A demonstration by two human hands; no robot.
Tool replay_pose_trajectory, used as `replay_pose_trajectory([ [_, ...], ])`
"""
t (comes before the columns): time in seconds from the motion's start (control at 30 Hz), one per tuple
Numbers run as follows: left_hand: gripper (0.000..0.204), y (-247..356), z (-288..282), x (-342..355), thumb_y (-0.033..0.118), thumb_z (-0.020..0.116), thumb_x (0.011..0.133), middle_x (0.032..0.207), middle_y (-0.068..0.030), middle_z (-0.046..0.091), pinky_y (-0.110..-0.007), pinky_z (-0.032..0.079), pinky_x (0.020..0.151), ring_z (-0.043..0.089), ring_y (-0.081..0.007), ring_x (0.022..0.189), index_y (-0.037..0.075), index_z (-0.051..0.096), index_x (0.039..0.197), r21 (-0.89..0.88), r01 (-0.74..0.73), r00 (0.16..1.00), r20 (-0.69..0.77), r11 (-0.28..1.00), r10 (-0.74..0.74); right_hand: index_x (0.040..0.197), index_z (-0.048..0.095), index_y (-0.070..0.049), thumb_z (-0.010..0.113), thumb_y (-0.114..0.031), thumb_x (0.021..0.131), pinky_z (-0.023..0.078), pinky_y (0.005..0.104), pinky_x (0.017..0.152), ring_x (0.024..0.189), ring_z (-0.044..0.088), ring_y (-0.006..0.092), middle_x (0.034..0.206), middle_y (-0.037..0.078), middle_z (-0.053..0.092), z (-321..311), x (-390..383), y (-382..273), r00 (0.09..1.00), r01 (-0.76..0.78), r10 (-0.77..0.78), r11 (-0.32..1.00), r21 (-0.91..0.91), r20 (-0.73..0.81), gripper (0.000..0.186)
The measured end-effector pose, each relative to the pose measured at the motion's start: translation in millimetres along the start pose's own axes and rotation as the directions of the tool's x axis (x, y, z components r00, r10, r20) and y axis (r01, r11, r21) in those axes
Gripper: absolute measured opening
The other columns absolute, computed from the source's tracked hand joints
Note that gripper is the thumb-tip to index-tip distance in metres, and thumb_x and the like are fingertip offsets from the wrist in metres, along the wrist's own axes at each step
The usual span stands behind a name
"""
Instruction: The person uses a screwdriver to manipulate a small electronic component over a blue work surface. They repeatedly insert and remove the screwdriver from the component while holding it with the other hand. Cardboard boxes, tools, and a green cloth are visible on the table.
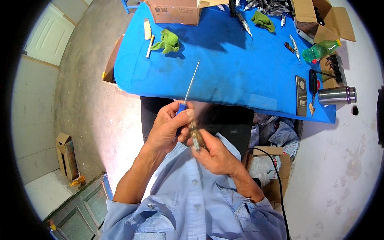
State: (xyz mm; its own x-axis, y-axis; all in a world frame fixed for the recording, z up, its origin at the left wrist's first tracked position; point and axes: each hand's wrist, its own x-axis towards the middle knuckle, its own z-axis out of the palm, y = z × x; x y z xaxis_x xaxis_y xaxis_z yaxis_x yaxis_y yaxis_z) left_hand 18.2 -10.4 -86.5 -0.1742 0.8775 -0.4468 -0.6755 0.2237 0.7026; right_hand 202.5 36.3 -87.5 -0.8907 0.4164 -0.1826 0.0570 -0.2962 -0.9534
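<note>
My left hand (165,130) is closed around the blue handle of a screwdriver (182,108). Its long thin metal shaft points up and away, over the near edge of the blue-covered table (224,76). In my right hand (219,157) is a small brownish piece with a silvery metal end (196,141); its exact kind does not show clearly. Fingertips of the left hand come close to the upper end of that piece, and whether they touch it I cannot tell. Both hands are in front of my shirt, just short of the table.
Green cloths (167,42), a cardboard box (174,12) and several pen-shaped metal tools (243,24) lie on the table. To the right are a green bottle (322,51), a steel flask (337,95) and a grey flat device (301,96). A black cable (279,180) hangs beside my right arm.
</note>
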Motion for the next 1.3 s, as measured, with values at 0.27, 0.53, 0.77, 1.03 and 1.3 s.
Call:
replay_pose_trajectory([
  [0.27, 0.017, 12, 5, -6, 0.016, 0.073, 0.094, 0.074, -0.0011, 0.062, -0.02, 0.04, 0.045, 0.054, -0.0047, 0.052, 0.004, 0.062, 0.1, 0.206, -0.044, 0.999, -0.014, 0.978, 0.048, 0.119, 0.052, 0.0, 0.049, -0.006, 0.1, 0.044, 0.0299, 0.063, 0.072, 0.049, 0.0084, 0.087, 0.003, 0.055, 2, -2, 4, 0.999, -0.042, 0.042, 0.999, 0.001, -0.03, 0.02],
  [0.53, 0.025, -2, 13, -17, 0.021, 0.081, 0.089, 0.075, 0.0013, 0.061, -0.02, 0.039, 0.047, 0.052, -0.0035, 0.056, 0.006, 0.062, 0.096, 0.502, -0.146, 0.96, -0.138, 0.852, 0.245, 0.117, 0.049, 0.001, 0.054, -0.004, 0.094, 0.05, 0.0431, 0.07, 0.078, 0.064, 0.0346, 0.087, 0.019, 0.06, -2, 11, 13, 0.892, 0.012, -0.201, 0.907, -0.421, -0.406, 0.024],
  [0.77, 0.026, -14, 0, -17, 0.018, 0.082, 0.087, 0.083, 0.0041, 0.059, -0.021, 0.043, 0.064, 0.052, -0.0039, 0.073, 0.004, 0.063, 0.097, 0.611, -0.161, 0.936, -0.155, 0.775, 0.317, 0.117, 0.052, 0.001, 0.056, -0.007, 0.095, 0.051, 0.0439, 0.076, 0.086, 0.066, 0.038, 0.091, 0.021, 0.061, -1, 19, 8, 0.842, 0.001, -0.228, 0.906, -0.422, -0.489, 0.023],
  [1.03, 0.036, 24, -8, 42, 0.006, 0.067, 0.092, 0.097, -0.0197, 0.066, -0.044, 0.054, 0.072, 0.067, -0.0384, 0.084, 0.002, 0.059, 0.127, 0.969, -0.234, 0.742, 0.228, -0.076, 0.63, 0.119, 0.054, -0.003, 0.052, -0.009, 0.103, 0.035, 0.0204, 0.048, 0.056, 0.042, 0.0008, 0.074, -0.005, 0.048, -21, 22, 39, 0.829, 0.03, -0.111, 0.988, -0.154, -0.548, 0.017],
  [1.3, 0.037, 46, -12, 115, 0.011, 0.068, 0.093, 0.11, -0.0162, 0.066, -0.044, 0.055, 0.085, 0.065, -0.035, 0.104, 0.005, 0.06, 0.129, 0.907, -0.157, 0.69, 0.384, -0.39, 0.614, 0.115, 0.056, -0.003, 0.052, -0.013, 0.104, 0.04, 0.0225, 0.05, 0.059, 0.049, 0.004, 0.081, -0.001, 0.053, -19, 19, 17, 0.848, 0.028, 0.099, 0.973, 0.231, -0.521, 0.015],
])
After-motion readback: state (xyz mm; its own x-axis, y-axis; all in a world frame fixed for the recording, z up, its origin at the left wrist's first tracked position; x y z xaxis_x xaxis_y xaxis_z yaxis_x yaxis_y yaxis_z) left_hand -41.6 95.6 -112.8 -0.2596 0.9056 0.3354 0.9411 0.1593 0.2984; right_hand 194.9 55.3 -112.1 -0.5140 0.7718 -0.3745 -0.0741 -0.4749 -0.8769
